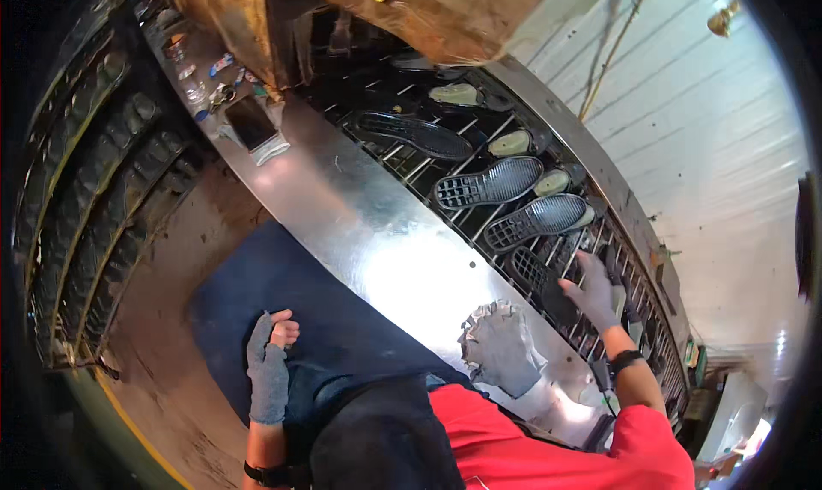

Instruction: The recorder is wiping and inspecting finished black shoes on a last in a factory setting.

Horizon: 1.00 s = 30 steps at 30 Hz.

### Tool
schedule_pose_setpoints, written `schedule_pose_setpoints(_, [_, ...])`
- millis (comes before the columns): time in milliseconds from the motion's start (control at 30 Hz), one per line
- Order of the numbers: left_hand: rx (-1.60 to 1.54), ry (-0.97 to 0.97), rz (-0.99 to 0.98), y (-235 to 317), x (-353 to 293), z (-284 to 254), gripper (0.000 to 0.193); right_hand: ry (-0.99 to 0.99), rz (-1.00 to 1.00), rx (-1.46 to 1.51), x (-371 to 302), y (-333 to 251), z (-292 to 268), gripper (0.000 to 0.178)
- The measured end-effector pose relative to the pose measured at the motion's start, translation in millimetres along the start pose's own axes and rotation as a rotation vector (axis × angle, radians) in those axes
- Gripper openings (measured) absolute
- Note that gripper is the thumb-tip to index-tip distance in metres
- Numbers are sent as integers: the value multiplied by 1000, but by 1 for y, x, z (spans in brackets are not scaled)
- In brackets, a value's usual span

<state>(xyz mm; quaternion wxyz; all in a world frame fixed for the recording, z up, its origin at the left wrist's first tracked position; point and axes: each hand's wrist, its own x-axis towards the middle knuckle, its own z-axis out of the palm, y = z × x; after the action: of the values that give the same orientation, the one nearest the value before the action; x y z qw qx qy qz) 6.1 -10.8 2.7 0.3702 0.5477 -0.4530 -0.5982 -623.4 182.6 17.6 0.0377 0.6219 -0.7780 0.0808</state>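
Observation:
My left hand [272,362], in a grey glove with bare fingertips, rests over the dark blue apron [248,293]. Its fingers are curled in and I see nothing in them. My right hand [592,295], in a similar glove, reaches over the slatted rack with thumb and fingers apart. Beside its fingertips lies a dark shoe sole [529,269]; whether they touch it I cannot tell. Further along the rack are two black soles, tread up: a nearer sole [538,221] and another sole [488,184]. A flatter black sole [415,135] lies beyond them.
A crumpled grey cloth or pad [501,344] sits on the shiny metal ledge [402,267]. A phone-like dark device [250,124] lies at its far end among small items. Pale-lined shoe parts [511,144] line the rack. On the left stands a shelf rack [111,156] of dark shoes.

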Motion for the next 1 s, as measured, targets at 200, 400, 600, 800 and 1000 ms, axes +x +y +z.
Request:
schedule_pose_setpoints(200, [-242,-36,-43,9,-7,-7,46,-390,269,60,63,-102,16,90])
schedule_pose_setpoints(400, [-309,-311,-269,42,0,45,65,-349,-567,388,80,-203,-75,81])
schedule_pose_setpoints(600, [-6,-416,-239,66,18,53,45,-129,-305,33,127,-159,-28,84])
schedule_pose_setpoints(800, [-313,-114,-20,62,5,22,34,-324,-168,-415,114,-60,31,45])
schedule_pose_setpoints(1000, [572,-22,188,51,-5,50,77,-217,-80,-130,37,-95,35,47])
